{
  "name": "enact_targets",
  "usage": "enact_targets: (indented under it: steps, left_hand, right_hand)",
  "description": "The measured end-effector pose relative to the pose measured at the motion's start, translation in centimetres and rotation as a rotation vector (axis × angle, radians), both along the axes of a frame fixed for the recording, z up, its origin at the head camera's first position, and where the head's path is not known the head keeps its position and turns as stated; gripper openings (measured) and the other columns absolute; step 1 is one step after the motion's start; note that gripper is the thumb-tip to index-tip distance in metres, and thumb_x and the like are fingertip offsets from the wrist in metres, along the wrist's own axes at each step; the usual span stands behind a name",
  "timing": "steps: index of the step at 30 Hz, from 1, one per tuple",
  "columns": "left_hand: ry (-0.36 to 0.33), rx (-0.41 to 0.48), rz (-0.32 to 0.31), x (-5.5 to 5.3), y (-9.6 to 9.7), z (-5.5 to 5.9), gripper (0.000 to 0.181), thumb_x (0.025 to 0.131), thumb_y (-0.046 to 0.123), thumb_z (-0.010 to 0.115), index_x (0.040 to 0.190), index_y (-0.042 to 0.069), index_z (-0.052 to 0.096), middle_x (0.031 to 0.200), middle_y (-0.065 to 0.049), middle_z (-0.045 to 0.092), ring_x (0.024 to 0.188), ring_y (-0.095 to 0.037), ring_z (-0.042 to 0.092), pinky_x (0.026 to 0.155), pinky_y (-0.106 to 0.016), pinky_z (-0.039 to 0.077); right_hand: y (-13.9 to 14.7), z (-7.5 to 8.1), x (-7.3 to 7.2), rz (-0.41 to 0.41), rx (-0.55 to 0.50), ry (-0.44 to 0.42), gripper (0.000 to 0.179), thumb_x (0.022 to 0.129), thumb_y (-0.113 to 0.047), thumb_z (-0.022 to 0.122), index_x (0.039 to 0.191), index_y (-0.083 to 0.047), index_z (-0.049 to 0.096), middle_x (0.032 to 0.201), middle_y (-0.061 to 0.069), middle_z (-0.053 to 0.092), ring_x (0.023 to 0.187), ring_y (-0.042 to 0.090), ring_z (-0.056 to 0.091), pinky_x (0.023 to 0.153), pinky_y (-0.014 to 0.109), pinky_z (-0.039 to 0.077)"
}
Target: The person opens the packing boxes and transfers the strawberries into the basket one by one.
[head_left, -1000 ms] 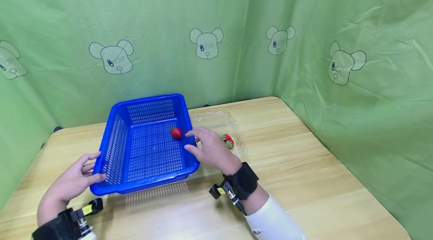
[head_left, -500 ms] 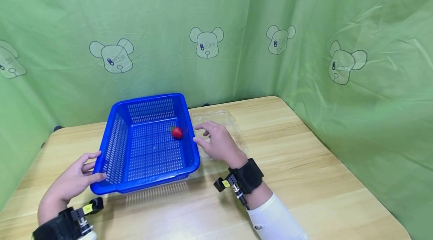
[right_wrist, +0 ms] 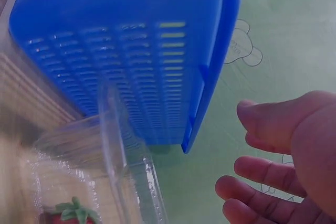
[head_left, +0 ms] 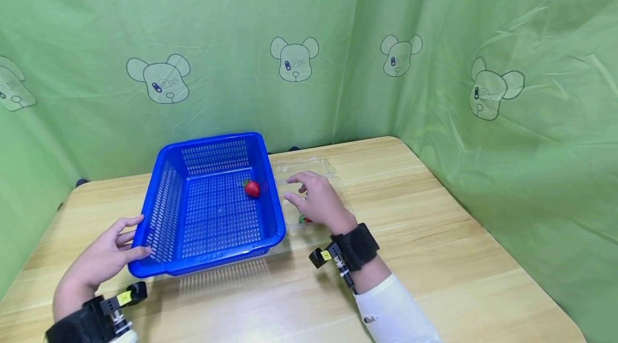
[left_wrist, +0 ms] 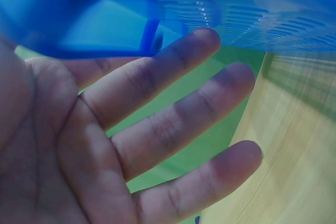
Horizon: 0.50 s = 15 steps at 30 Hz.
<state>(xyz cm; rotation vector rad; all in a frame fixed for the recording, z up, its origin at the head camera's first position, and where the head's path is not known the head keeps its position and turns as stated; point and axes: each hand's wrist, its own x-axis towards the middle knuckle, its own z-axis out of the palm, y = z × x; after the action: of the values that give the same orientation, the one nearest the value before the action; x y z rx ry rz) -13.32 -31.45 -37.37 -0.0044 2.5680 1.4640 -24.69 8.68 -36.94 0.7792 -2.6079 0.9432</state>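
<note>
Head view: one strawberry (head_left: 251, 189) lies in the basket (head_left: 217, 255), a second strawberry (head_left: 305, 219) in the clear box (head_left: 292, 210); left hand (head_left: 106, 252) grips the basket, right hand (head_left: 319, 201) empty, fingers parted.

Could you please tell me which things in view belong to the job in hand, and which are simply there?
Probably part of the job:
blue basket, its rim held by the left hand
basket strawberry
clear container, beside the basket
container strawberry, partly hidden
right hand, near the container, holding nothing

Simply there:
wooden table
green curtain
black wrist straps
</note>
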Motion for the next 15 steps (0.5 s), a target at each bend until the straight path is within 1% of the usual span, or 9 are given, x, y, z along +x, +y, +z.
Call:
enact_targets:
  steps: [2,7,12,15]
  left_hand:
    - [0.005,-0.003,-0.002,0.0,0.0,0.1,0.077,0.092,0.009,0.064,0.148,-0.01,0.015,0.135,-0.043,0.039,0.114,-0.046,0.055,0.092,-0.055,0.048]
    - [0.01,-0.007,-0.004,0.1,0.1,0.2,0.076,0.092,0.009,0.064,0.147,-0.011,0.015,0.135,-0.043,0.04,0.114,-0.046,0.056,0.093,-0.056,0.048]
    - [0.004,-0.003,-0.008,0.2,0.1,0.2,0.075,0.093,0.009,0.063,0.147,-0.011,0.015,0.134,-0.043,0.04,0.112,-0.044,0.057,0.092,-0.055,0.049]
    - [0.004,0.002,-0.009,0.2,0.1,0.2,0.075,0.093,0.009,0.063,0.147,-0.011,0.015,0.134,-0.043,0.041,0.111,-0.043,0.058,0.092,-0.053,0.05]
  right_hand:
    - [0.1,-0.1,-0.2,-0.008,0.017,-0.015,0.031,0.089,-0.022,0.072,0.114,-0.006,0.068,0.111,0.008,0.067,0.085,0.02,0.064,0.072,0.031,0.055]
    - [0.3,-0.6,-0.6,-0.007,0.049,-0.075,0.033,0.089,-0.023,0.072,0.116,-0.004,0.067,0.112,0.009,0.067,0.086,0.022,0.065,0.074,0.033,0.055]
    - [0.6,-1.0,-0.9,-0.014,0.08,-0.137,0.033,0.089,-0.021,0.072,0.117,-0.005,0.066,0.112,0.012,0.067,0.088,0.025,0.065,0.076,0.035,0.055]
    - [0.8,-1.1,-1.0,-0.019,0.104,-0.179,0.031,0.088,-0.019,0.072,0.115,-0.005,0.067,0.11,0.014,0.067,0.092,0.027,0.064,0.079,0.038,0.054]
